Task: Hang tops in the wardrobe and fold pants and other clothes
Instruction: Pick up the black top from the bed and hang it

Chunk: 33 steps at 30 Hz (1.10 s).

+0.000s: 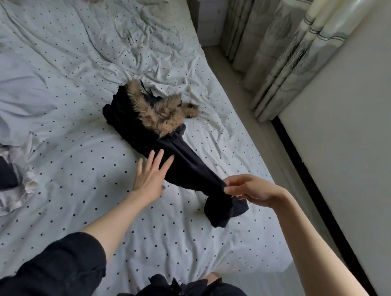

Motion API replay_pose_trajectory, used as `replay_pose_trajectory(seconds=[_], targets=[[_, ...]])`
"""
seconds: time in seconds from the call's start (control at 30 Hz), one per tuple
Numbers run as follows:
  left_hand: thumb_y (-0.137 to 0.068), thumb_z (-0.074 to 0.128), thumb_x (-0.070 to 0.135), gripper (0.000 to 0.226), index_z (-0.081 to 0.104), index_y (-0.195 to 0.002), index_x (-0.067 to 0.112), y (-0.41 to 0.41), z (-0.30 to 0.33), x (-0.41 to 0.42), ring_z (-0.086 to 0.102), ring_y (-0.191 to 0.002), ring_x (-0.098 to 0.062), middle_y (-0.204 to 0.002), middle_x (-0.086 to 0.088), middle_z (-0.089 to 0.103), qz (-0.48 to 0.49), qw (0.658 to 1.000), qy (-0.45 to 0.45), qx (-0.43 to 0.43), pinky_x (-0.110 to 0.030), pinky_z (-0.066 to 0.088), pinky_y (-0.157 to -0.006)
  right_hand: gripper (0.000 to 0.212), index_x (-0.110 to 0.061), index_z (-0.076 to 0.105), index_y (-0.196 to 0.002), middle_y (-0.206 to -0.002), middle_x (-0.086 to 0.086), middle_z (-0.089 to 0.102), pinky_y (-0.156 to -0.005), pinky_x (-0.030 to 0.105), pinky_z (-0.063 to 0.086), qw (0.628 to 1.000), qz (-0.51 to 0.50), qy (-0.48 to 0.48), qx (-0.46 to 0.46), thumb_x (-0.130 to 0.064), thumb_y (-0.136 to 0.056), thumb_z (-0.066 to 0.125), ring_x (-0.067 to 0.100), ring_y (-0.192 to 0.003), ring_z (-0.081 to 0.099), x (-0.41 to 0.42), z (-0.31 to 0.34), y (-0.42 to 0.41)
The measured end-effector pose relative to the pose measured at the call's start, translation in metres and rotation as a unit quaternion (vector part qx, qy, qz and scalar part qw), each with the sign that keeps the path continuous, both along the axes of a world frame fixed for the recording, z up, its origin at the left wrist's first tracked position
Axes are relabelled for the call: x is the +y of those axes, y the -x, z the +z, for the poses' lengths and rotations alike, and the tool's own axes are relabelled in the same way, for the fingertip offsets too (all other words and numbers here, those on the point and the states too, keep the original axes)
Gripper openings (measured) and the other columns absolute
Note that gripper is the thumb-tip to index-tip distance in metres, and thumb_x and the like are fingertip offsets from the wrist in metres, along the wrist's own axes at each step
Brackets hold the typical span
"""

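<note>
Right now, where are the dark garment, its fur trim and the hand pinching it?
dark garment (180, 167): head view, on the stretched middle of the cloth.
fur trim (160, 114): head view, on the thick tan middle.
right hand (251, 190): head view, on the back of the hand, pinching the garment's near end.

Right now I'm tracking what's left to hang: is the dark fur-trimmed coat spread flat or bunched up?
Bunched up. The dark fur-trimmed coat lies crumpled on the bed sheet; the right hand pinches its end, and the left hand lies open beside it.
</note>
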<state>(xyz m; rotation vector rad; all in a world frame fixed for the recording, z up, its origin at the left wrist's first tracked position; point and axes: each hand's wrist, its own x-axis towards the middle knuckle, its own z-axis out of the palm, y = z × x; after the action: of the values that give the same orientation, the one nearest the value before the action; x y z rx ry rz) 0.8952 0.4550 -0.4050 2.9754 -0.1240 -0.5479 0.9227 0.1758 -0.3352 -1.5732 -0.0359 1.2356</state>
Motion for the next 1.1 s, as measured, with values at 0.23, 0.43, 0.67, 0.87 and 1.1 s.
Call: replay_pose_trajectory(seconds=[0.23, 0.43, 0.67, 0.87, 1.1], targets=[[-0.088, 0.047, 0.012, 0.023, 0.068, -0.095, 0.018, -0.03, 0.021, -0.028, 0.059, -0.096, -0.034, -0.093, -0.014, 0.068, 0.033, 0.998, 0.05, -0.018, -0.034, 0.039, -0.076, 0.009, -0.015, 0.069, -0.084, -0.091, 0.004, 0.066, -0.084, 0.034, 0.044, 0.934, -0.176, 0.263, -0.163, -0.012, -0.086, 0.06, 0.018, -0.085, 0.06, -0.015, -0.006, -0.019], [-0.085, 0.056, 0.021, 0.04, 0.03, -0.054, 0.014, 0.002, 0.033, -0.086, 0.035, -0.059, -0.027, -0.048, -0.001, 0.037, 0.011, 0.964, 0.264, 0.004, -0.031, 0.02, -0.058, 0.018, -0.018, 0.069, -0.102, -0.106, 0.0, 0.068, -0.091, 0.036, 0.047, 0.901, -0.239, 0.278, -0.23, -0.015, -0.09, 0.056, 0.02, -0.098, 0.063, 0.013, -0.027, -0.008], [-0.091, 0.056, 0.02, 0.036, 0.058, -0.127, 0.018, -0.005, 0.015, -0.064, 0.05, -0.121, -0.012, -0.128, 0.004, 0.06, 0.018, 0.935, 0.348, 0.062, -0.025, 0.036, -0.102, 0.014, -0.018, 0.072, -0.086, -0.085, -0.008, 0.068, -0.077, 0.024, 0.047, 0.894, -0.256, 0.261, -0.259, -0.016, -0.089, 0.059, 0.013, -0.084, 0.063, 0.024, -0.033, 0.006], [-0.093, 0.05, 0.011, 0.06, 0.026, -0.146, 0.025, -0.005, -0.024, 0.006, 0.003, -0.145, -0.018, -0.157, 0.003, 0.013, -0.021, 0.999, 0.046, -0.014, -0.043, 0.014, -0.114, 0.028, -0.027, 0.059, -0.119, -0.114, -0.009, 0.062, -0.096, 0.035, 0.036, 0.881, -0.056, 0.341, -0.324, -0.028, -0.092, 0.054, 0.011, -0.103, 0.059, 0.051, -0.062, 0.019], [-0.085, 0.055, 0.009, 0.059, 0.039, -0.138, 0.032, -0.015, -0.049, 0.041, 0.028, -0.132, -0.022, -0.131, 0.003, 0.046, -0.053, 0.994, -0.094, -0.033, -0.042, 0.016, -0.104, 0.053, -0.023, 0.04, -0.134, -0.128, 0.001, 0.048, -0.102, 0.047, 0.024, 0.788, 0.217, 0.48, -0.32, -0.043, -0.088, 0.056, 0.025, -0.121, 0.042, 0.09, -0.114, 0.027]])
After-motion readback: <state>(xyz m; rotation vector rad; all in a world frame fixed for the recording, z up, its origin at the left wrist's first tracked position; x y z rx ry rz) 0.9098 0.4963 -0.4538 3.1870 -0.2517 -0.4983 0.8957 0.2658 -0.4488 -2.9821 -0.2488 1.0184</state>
